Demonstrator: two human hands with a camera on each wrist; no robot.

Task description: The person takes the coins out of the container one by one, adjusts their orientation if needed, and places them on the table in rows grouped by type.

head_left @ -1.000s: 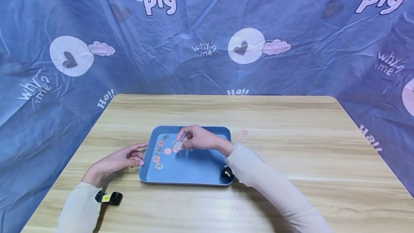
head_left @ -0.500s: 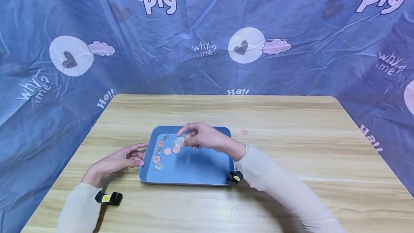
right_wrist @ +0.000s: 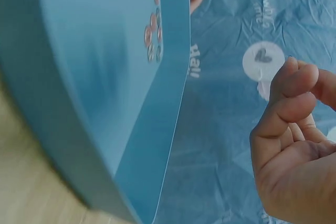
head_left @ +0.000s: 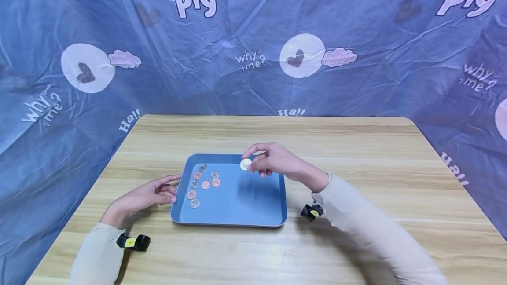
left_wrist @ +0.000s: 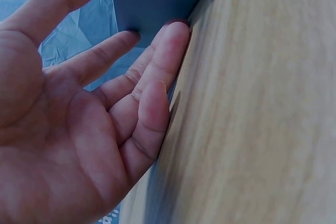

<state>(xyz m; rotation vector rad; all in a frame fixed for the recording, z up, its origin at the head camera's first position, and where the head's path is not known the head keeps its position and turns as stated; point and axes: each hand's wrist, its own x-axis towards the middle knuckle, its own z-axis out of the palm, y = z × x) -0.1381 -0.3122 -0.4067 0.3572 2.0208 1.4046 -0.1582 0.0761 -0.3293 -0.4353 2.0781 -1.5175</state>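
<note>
My right hand pinches a silver coin between thumb and fingertips, raised over the far right part of the blue tray. The coin is not visible in the right wrist view, where the hand appears beyond the tray wall. At the tray's left side, my left hand rests with loosely bent fingers. Its fingertips touch the dark tray wall in the left wrist view. Several silver and copper coins lie flat on the tray's left half, among them a copper coin and a silver coin.
The tray stands on a wood-grain table, its raised rim running all round. Behind the table hangs a blue printed cloth. A black wrist camera hangs under the right sleeve, and another camera juts from the left sleeve.
My right hand has lifted the silver coin away from the other coins and carried it rightward. It now covers the spot where a copper coin lay on the table. The left hand stays put.
</note>
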